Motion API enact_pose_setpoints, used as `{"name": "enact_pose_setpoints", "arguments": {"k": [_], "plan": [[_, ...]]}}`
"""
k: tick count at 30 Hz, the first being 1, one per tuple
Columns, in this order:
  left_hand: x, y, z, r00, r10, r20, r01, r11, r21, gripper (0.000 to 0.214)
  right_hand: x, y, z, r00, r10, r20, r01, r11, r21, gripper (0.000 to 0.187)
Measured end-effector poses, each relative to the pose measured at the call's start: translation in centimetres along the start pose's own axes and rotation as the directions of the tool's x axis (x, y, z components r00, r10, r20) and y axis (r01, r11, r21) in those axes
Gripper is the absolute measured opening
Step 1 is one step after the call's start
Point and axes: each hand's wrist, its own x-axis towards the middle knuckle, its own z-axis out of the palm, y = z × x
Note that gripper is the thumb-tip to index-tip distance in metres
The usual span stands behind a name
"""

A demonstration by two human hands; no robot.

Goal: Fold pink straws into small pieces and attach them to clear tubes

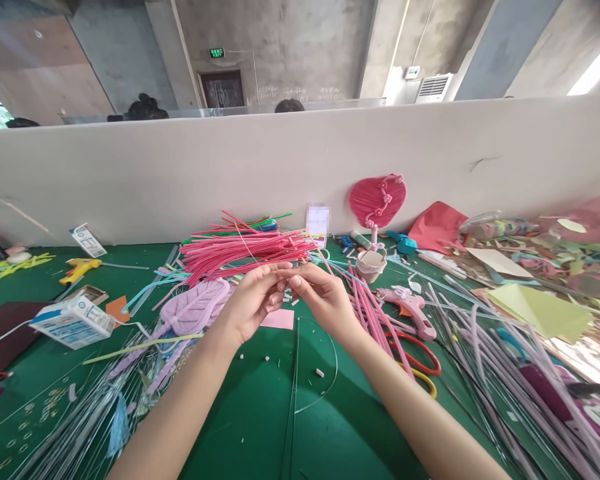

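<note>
On the left of the green tabletop [260, 427] sit a white carton [73, 322] and a lilac leaf shape [195, 308]. The left hand [253, 300] and right hand [325, 300] meet at centre, the fingers of both pressed together tip to tip on a fine strand. This looks like an end of the thin wire [295, 373] that runs and curves just below them. It reads as a pinch-and-shape step; working so slight a strand calls for a firm, close grip. Pink pipe cleaners [250, 250] lie behind, and a pink glue gun [410, 305] lies to the right.
</note>
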Motion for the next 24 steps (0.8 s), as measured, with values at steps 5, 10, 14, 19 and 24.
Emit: {"name": "enact_pose_setpoints", "arguments": {"k": [5,10,14,19,24], "plan": [[0.0,0.0,-0.5,1.0,-0.02,-0.014,0.022,0.987,0.157,0.034,-0.1,-0.6,-0.3,0.999,0.014,0.037,-0.015,0.999,0.037,0.035],[0.2,0.4,-1.0,0.999,-0.021,0.031,0.017,0.993,0.121,0.036,0.1,-1.5,-1.2,0.995,0.081,-0.054,-0.076,0.993,0.091,0.035],[0.2,0.3,-0.8,0.992,-0.056,0.113,0.06,0.998,-0.035,0.028,0.2,-0.8,-1.0,0.998,0.058,0.03,-0.059,0.997,0.046,0.03],[0.3,0.1,-0.7,0.991,-0.065,0.119,0.059,0.997,0.05,0.029,0.2,-0.2,-0.6,0.996,-0.026,0.087,0.029,0.999,-0.029,0.032],[0.4,0.3,-1.0,0.997,-0.036,0.07,0.031,0.997,0.069,0.03,0.2,-1.0,-1.0,0.999,0.045,-0.016,-0.044,0.997,0.07,0.033]]}}
